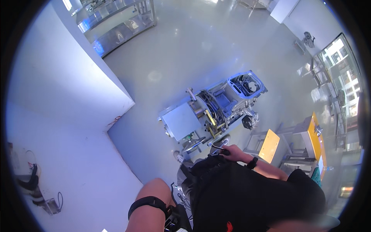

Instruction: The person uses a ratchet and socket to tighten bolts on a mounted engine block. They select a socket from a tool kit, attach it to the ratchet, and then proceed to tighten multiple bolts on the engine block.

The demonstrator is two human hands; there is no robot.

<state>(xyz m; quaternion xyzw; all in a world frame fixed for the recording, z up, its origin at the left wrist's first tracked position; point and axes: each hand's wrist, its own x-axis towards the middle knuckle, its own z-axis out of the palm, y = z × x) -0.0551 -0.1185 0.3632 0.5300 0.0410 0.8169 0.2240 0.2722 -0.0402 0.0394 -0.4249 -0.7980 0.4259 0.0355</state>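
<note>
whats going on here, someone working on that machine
Yes. A person in black stands over a metal engine-like housing mounted on a wheeled stand on a pale floor. One hand, wearing a dark wristband, grips a small metal hand tool at the stand's near edge. A forearm with a black strap hangs low, its hand hidden.

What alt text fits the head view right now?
A hand of a person in black grips a metal wrench beside a large grey gearbox housing on a wheeled stand, on a glossy grey floor. A forearm with a black band enters from below.
</note>
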